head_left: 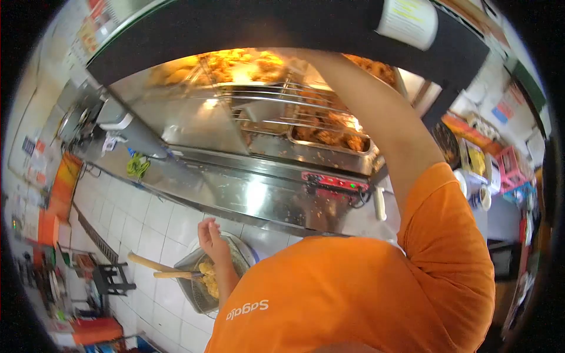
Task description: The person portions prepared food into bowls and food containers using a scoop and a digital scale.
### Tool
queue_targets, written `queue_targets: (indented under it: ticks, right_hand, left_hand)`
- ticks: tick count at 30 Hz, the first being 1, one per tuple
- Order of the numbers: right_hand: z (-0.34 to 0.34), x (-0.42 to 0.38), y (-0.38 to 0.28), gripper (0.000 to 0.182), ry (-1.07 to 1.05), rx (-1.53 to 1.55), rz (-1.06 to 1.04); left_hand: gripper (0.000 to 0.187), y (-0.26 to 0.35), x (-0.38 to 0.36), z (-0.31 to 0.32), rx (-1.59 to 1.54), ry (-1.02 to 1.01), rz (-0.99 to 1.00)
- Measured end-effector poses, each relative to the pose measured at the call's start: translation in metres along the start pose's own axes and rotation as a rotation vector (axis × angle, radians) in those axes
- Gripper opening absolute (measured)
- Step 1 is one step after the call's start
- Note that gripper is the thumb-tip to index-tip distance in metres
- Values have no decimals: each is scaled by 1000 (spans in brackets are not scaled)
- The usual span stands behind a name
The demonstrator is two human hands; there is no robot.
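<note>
My right arm reaches up into a lit glass-fronted food warmer. My right hand point(297, 60) is blurred and partly cut off by the dark hood, near the upper tray of fried food point(244, 65); its fingers cannot be made out. Lower down, a metal tray point(329, 154) holds browned fried pieces point(326, 137) under wire racks point(265, 97). My left hand point(213, 236) hangs at my side with loosely bent fingers and nothing visible in it. Below it is a metal container point(197, 294) holding yellowish battered pieces point(208, 278) and wooden-handled tools point(176, 274).
A steel counter point(235, 185) runs along the front of the warmer. On it are a red control panel point(335, 182) and a white-handled tool point(380, 204). A green bundle point(138, 166) lies to the left. A dark stool point(112, 279) stands on the tiled floor.
</note>
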State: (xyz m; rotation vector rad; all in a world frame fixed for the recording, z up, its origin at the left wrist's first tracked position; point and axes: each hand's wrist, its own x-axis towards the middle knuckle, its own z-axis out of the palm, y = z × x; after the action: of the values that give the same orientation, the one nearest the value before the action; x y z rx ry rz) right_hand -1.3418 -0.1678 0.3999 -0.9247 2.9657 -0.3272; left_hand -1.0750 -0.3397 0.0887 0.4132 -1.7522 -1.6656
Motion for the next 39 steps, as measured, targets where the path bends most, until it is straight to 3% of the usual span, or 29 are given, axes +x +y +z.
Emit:
queue_targets:
  ticks: [4, 6, 8, 9, 10, 13, 15, 17, 19, 20, 23, 25, 26, 28, 30, 32, 33, 39]
  right_hand:
    - [18, -63, 59, 49, -71, 50, 141]
    - [37, -142, 58, 52, 230, 315, -18]
    - [55, -201, 73, 53, 176, 685, -26]
    - [51, -236, 75, 49, 148, 666, 147]
    - [75, -255, 95, 58, 242, 813, 105]
    - [106, -336, 151, 52, 117, 1335, 379]
    - [118, -389, 201, 45, 352, 1196, 550]
    - [130, -441, 264, 41, 437, 1301, 680]
    - [114, -485, 315, 30, 438, 957, 950]
    - [179, -515, 390, 31, 524, 616, 927]
    - [171, -557, 458, 32, 573, 565, 1126]
    - [186, -569, 498, 32, 682, 936, 1357]
    - [193, -575, 507, 32, 671, 939, 1354]
    - [197, -579, 515, 44, 576, 543, 1242]
    - [209, -582, 525, 50, 491, 528, 1256]
    - [224, -585, 532, 55, 561, 380, 1138]
    - [198, -580, 510, 57, 518, 395, 1189]
    - [189, -577, 520, 46, 344, 350, 1262]
  left_hand:
    - [12, 15, 2, 67, -164, -164, -2]
    - [12, 33, -6, 109, -239, -240, -32]
    - [13, 44, -20, 143, -323, -306, -73]
    - [13, 46, -27, 157, -358, -349, -71]
    - [14, 46, -35, 169, -395, -382, -66]
    - [15, 42, -68, 198, -299, -432, -104]
    - [15, 42, -94, 214, -257, -456, -120]
    - [15, 43, -120, 226, -206, -363, -217]
    - [15, 49, -147, 243, -219, -351, -256]
    - [15, 51, -160, 251, -226, -339, -291]
    - [15, 58, -197, 277, -170, -404, -280]
    - [14, 68, -216, 293, -146, -411, -249]
    - [14, 72, -224, 300, -140, -421, -210]
    - [14, 72, -236, 308, -154, -415, -208]
    - [13, 72, -247, 314, -170, -404, -204]
    - [13, 74, -258, 318, -122, -406, -236]
    - [13, 80, -263, 322, -115, -405, -236]
    - [14, 95, -270, 345, -58, -356, -231]
